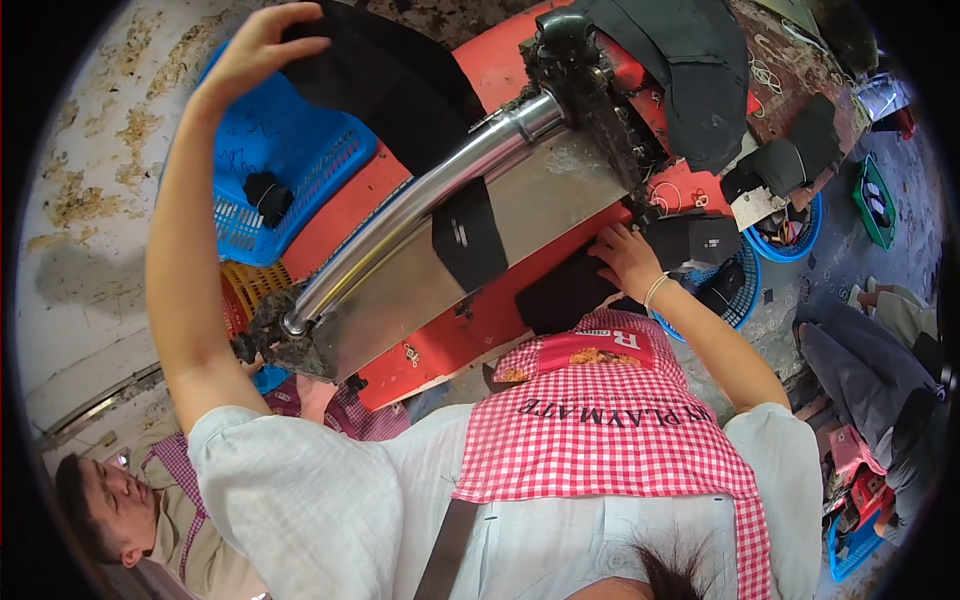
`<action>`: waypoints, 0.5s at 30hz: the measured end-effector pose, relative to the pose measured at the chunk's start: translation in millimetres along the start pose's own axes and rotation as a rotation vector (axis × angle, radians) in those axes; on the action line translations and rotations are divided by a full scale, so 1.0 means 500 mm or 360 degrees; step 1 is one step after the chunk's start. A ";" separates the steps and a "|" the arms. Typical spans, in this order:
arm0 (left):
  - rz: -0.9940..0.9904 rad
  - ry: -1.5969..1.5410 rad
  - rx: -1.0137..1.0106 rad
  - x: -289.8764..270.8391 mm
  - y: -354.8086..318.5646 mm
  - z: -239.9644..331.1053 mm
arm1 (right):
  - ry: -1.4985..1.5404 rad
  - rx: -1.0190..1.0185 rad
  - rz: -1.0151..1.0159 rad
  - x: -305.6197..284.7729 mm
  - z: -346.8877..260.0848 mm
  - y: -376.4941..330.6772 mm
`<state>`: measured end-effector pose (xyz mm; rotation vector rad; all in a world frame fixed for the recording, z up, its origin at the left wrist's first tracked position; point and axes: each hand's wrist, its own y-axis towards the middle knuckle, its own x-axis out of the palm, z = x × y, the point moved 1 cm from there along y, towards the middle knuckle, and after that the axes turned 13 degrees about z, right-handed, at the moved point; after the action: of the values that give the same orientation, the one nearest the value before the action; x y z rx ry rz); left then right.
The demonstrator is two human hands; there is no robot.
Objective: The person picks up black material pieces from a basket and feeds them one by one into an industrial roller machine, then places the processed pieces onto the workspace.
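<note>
My left hand (272, 42) reaches to the far left, at the edge of a large black cloth (390, 85), thumb and fingers apart. My right hand (628, 262) rests close to my body, its bent fingers on a black cloth piece (560, 297); the underside of that grip is hidden. Between my arms stands a machine with a shiny metal roller (420, 215) over a flat metal plate (375, 315). Another black cloth piece (468, 240) with a small white mark lies on the plate, partly beside the roller.
A blue plastic basket (335, 165) stands at the left, beside a yellow basket (255, 285). Dark cloth (680, 70) is heaped beyond the machine on a red surface (330, 215). Blue baskets (748, 300) stand at the right. A person (190, 510) is at the lower left.
</note>
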<state>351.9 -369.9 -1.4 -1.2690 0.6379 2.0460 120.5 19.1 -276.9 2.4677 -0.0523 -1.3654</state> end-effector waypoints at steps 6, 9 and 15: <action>0.0267 0.0606 0.0462 -0.115 0.057 -0.001 | 0.0065 -0.0203 0.0093 0.010 0.036 -0.033; 0.0497 0.0973 0.0747 -0.120 0.050 0.048 | 0.0079 -0.0261 0.0094 0.000 0.033 -0.031; 0.0717 0.0685 0.0803 0.029 0.005 -0.004 | 0.0427 -0.0167 0.0046 -0.066 0.027 -0.005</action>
<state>346.3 -369.1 -15.2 -1.3362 1.6495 1.7578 90.8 24.2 -257.1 2.5261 0.0438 -0.9889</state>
